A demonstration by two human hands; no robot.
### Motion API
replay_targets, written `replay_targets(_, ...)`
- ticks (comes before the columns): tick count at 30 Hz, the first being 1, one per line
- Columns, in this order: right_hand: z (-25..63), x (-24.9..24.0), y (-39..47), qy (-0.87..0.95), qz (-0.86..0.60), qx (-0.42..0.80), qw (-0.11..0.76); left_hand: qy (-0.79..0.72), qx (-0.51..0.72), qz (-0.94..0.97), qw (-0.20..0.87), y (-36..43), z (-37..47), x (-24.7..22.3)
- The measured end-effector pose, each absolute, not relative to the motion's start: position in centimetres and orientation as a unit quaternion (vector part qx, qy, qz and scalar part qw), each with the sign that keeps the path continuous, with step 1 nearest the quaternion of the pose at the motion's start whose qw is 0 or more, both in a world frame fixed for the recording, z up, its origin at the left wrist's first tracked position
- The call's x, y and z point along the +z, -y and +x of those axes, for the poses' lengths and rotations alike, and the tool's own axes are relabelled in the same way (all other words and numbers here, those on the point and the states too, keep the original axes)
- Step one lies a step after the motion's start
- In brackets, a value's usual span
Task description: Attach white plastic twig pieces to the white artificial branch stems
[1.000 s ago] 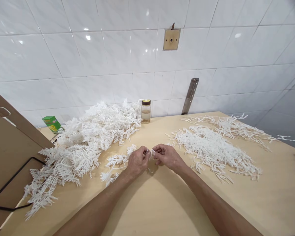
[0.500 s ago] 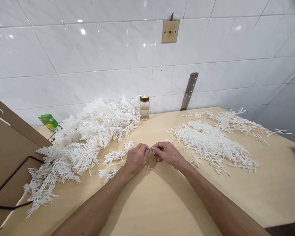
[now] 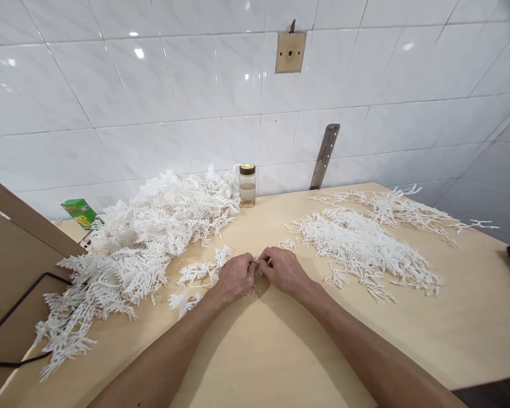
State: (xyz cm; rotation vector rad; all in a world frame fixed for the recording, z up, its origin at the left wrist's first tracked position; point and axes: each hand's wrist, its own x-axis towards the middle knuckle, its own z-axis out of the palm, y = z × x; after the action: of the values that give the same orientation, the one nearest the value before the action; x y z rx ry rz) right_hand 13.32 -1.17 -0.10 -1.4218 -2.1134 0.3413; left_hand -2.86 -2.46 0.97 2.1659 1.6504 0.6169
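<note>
Over the middle of the table, my left hand [image 3: 237, 275] is closed in a pinch on a small white artificial sprig [image 3: 255, 290], whose thin tips poke out below the fingers. My right hand [image 3: 284, 271] meets it from the other side, thumb and forefinger pinched on the sprig's upper part. Most of the sprig is hidden by the fingers. Beside my left hand lie a few loose white sprigs [image 3: 198, 273]. A flat heap of cut white sprigs [image 3: 365, 246] spreads to the right of my right hand.
A large pile of white artificial branches [image 3: 153, 226] fills the left side. Bare white stems [image 3: 408, 209] lie at the back right. Along the back stand a lidded jar [image 3: 247, 190] and a green box [image 3: 80, 213]. A cardboard box [image 3: 21, 272] borders the left edge.
My right hand has come in against my left, and the gap between their fingertips has closed. The view has shifted slightly. The piles look unchanged.
</note>
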Motion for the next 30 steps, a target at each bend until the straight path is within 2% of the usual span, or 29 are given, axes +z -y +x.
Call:
replay_targets(3,13.1,-0.3,0.8,0.791,-0.553,0.058,0.255,-0.58,0.227,0.758,0.196,2.2,-3.0,0.9)
replay_targets(6,14.3,-0.4,-0.3,0.744,-0.612,0.007,0.267,-0.568,0.273,0.737,0.246,1.9,-3.3,0.6)
replay_targets(11,18.7,-0.4,-1.7,0.655,-0.691,0.02,0.306,-0.537,0.374,0.664,0.362,1.7,-3.3,0.1)
replay_targets(15,20.0,0.3,-1.6,0.618,-0.708,-0.002,0.342,-0.521,0.41,0.641,0.388,1.6,-3.2,-0.2)
replay_targets(18,18.4,1.2,-0.7,0.631,-0.661,0.11,0.391,-0.514,0.422,0.644,0.378,1.6,-3.2,-0.4)
replay_targets(20,16.6,1.4,0.1,0.645,-0.603,0.282,0.376,-0.513,0.428,0.647,0.368,1.6,-3.1,-0.4)
replay_targets(22,15.2,1.4,0.7,0.643,-0.559,0.39,0.348,-0.511,0.434,0.647,0.364,1.7,-3.1,-0.5)
replay_targets(25,14.0,0.9,1.2,0.643,-0.532,0.436,0.337,-0.513,0.435,0.647,0.36,1.8,-3.0,-0.4)
replay_targets(30,13.7,0.5,1.3,0.642,-0.531,0.427,0.352,-0.521,0.41,0.662,0.35,1.8,-3.0,-0.4)
